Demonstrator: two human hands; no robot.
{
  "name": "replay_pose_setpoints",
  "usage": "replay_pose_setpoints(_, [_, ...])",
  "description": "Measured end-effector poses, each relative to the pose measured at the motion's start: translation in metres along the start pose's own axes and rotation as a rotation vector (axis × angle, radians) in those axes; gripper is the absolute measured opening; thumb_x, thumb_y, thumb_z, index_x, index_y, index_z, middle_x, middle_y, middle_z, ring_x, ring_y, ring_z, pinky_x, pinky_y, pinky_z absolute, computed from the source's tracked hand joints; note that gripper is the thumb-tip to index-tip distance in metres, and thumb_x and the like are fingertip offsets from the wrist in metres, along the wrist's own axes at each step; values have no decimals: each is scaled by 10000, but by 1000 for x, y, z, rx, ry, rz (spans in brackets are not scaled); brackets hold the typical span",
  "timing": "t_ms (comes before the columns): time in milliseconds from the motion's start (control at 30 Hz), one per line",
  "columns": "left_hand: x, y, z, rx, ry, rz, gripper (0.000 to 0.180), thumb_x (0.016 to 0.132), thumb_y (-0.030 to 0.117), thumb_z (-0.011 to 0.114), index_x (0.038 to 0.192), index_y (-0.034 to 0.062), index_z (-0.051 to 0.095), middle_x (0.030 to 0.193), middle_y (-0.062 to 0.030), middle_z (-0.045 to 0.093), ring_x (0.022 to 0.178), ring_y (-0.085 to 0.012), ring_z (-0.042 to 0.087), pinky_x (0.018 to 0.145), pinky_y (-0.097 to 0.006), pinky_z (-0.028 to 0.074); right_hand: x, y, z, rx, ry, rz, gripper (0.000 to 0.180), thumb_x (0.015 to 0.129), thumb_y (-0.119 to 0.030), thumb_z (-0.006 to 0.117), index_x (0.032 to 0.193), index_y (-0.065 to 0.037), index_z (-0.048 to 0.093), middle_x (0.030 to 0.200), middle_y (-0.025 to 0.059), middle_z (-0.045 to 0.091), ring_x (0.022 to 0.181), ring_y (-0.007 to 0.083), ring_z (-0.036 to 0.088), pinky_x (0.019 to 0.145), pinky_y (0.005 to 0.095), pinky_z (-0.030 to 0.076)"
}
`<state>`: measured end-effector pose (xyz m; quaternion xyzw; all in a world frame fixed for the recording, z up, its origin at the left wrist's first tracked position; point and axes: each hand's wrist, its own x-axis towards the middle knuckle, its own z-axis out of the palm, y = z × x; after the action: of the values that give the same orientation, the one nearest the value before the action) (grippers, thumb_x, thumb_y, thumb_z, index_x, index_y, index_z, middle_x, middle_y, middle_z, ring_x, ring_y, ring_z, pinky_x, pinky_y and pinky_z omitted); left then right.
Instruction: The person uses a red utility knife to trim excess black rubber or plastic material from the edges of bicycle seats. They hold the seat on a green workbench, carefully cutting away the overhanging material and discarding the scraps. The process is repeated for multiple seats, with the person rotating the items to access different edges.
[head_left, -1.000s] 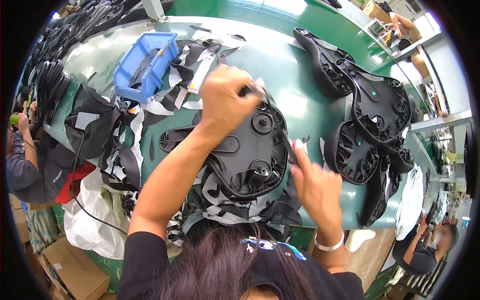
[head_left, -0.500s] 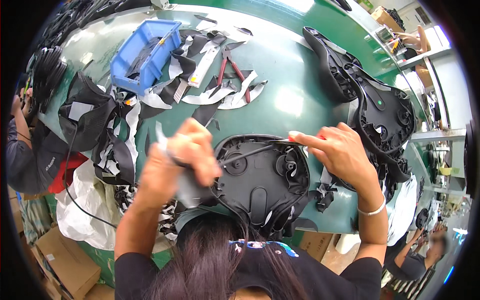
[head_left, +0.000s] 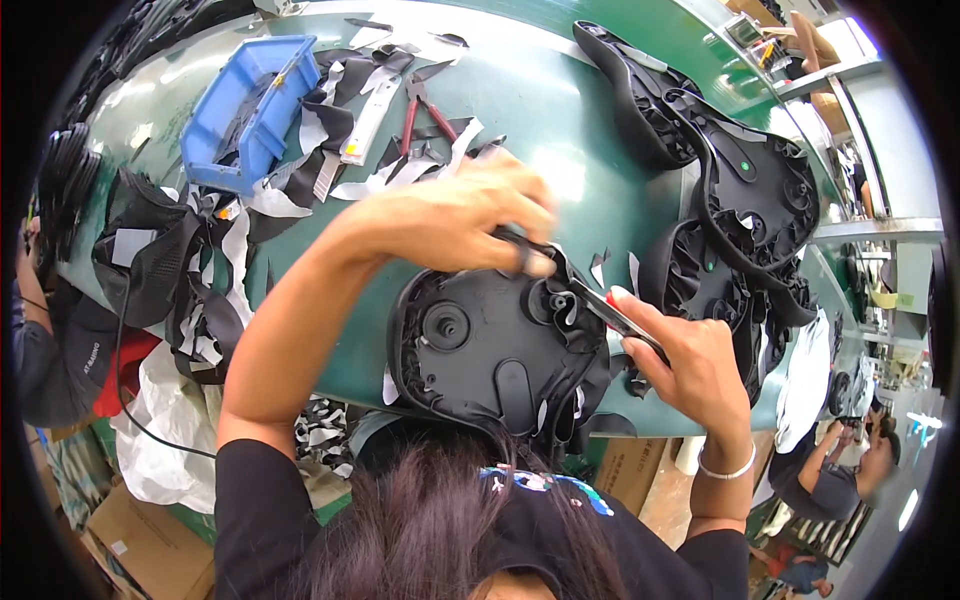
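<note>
A black moulded shell (head_left: 465, 375) with a covering wrapped over its rim lies inner side up on the table before me. At its far right rim, my left hand (head_left: 470, 215) is closed, pinching a bit of black covering material (head_left: 515, 240) at the edge. My right hand (head_left: 695, 365) grips a slim metal utility knife (head_left: 628, 325) with a red part near the thumb. The knife's tip meets the shell's rim on the right, just beside the left fingers. The end of the blade is too small to make out.
Several similar black shells (head_left: 755, 180) are stacked at the right. Behind on the left stand a blue bin (head_left: 205, 125), red-handled nippers (head_left: 418, 105) and grey-black offcuts (head_left: 290, 190). A black mesh piece (head_left: 150, 235) lies at the left. Other people are at both sides.
My left hand has swung from the shell's left side to its far rim, and the strip stretched across the shell is gone from there. The right hand has lowered and turned the knife.
</note>
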<state>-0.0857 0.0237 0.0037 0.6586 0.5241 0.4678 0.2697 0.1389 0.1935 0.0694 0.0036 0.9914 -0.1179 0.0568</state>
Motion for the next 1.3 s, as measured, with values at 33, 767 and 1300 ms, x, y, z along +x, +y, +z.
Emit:
replay_pose_setpoints(33, [7,-3,6,-47,27,167,261,893,267,621,827,15,601,912,-91,647,850,-200,600,778,-327,462,-3,1,5,-55,19,-14,482,838,-229,633,1306,-202,523,558,64,520,460,258,532,445,381,390])
replay_pose_setpoints(767, [-54,8,31,-142,284,-884,255,825,164,673,1006,-14,647,718,13,591,620,-91,506,605,-227,426,-58,56,22,468,1029,678,257,851,-167,681,1036,-30,567,842,-1,558,684,60,501,565,217,419])
replay_pose_setpoints(1300, [-95,45,51,-368,-523,-532,362,895,131,606,1243,57,543,1234,-75,574,1082,-262,577,953,-391,452,-33,63,35,1313,1157,623,515,845,-76,642,1313,-45,430,1003,-16,509,876,68,536,767,237,466])
